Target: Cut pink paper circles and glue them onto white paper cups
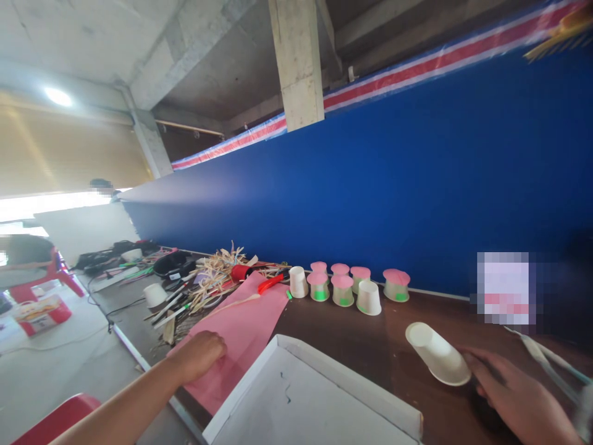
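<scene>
My left hand (204,355) lies on a sheet of pink paper (250,321), fingers curled closed; whatever they may hold is hidden. At the right, my right hand (519,389) has its fingertips on the wide rim of a white paper cup (438,353), which is tilted on its side above the dark brown table. The thumb is partly hidden, and a dark patch shows under the palm. Several upside-down paper cups stand farther back, most with pink paper discs on top, such as this pink-topped cup (343,290). Two plain cups, one left (298,282) and one right (369,298), stand among them.
An open white cardboard tray (315,402) takes up the front middle. Red-handled scissors (270,283) lie on the pink paper. A heap of wooden strips (217,278) and another cup (155,295) are to the left. A blue partition (417,185) runs behind the table (333,337).
</scene>
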`<action>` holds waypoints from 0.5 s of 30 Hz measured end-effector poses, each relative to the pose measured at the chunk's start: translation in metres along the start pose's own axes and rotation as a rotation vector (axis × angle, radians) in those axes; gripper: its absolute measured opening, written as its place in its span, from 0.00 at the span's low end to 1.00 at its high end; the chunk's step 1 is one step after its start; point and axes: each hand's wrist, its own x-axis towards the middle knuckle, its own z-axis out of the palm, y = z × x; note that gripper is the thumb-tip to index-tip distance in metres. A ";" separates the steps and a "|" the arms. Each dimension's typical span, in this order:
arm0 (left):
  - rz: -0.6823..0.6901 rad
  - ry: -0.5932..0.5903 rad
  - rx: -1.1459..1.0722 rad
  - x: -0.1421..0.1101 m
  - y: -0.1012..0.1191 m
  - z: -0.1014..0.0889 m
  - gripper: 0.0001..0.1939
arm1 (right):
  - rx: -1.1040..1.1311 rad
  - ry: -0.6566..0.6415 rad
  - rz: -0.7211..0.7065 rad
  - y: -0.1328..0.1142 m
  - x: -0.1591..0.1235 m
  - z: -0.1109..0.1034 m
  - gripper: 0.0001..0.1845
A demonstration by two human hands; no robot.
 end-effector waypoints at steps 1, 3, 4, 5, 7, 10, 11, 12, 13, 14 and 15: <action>-0.001 -0.006 -0.002 0.000 0.001 -0.001 0.13 | 0.001 -0.005 0.000 0.002 0.001 0.000 0.23; -0.001 -0.020 -0.006 0.000 0.002 -0.002 0.11 | -0.008 -0.020 0.001 0.006 0.003 0.001 0.24; -0.001 -0.026 -0.007 0.000 0.002 -0.002 0.10 | -0.019 -0.027 0.008 0.008 0.004 0.001 0.24; -0.006 -0.027 -0.008 -0.001 0.003 -0.002 0.10 | -0.025 -0.032 0.011 0.009 0.005 0.002 0.24; -0.018 -0.018 -0.022 -0.002 0.005 -0.002 0.11 | -0.022 -0.035 0.013 0.011 0.006 0.002 0.24; -0.053 0.007 -0.122 -0.001 0.011 -0.003 0.13 | -0.007 -0.028 0.017 0.010 0.006 0.003 0.24; -0.071 0.014 -0.159 0.000 0.013 -0.002 0.13 | -0.008 -0.026 0.024 0.009 0.006 0.003 0.24; -0.092 0.019 -0.188 0.002 0.015 -0.002 0.13 | -0.014 -0.026 0.036 0.008 0.006 0.003 0.25; -0.116 0.023 -0.209 0.004 0.017 0.000 0.12 | -0.020 -0.029 0.044 0.008 0.006 0.003 0.25; -0.138 0.025 -0.220 0.006 0.018 0.002 0.11 | -0.025 -0.034 0.050 0.007 0.006 0.003 0.26; -0.159 0.028 -0.227 0.008 0.019 0.004 0.11 | -0.029 -0.039 0.051 0.007 0.006 0.003 0.26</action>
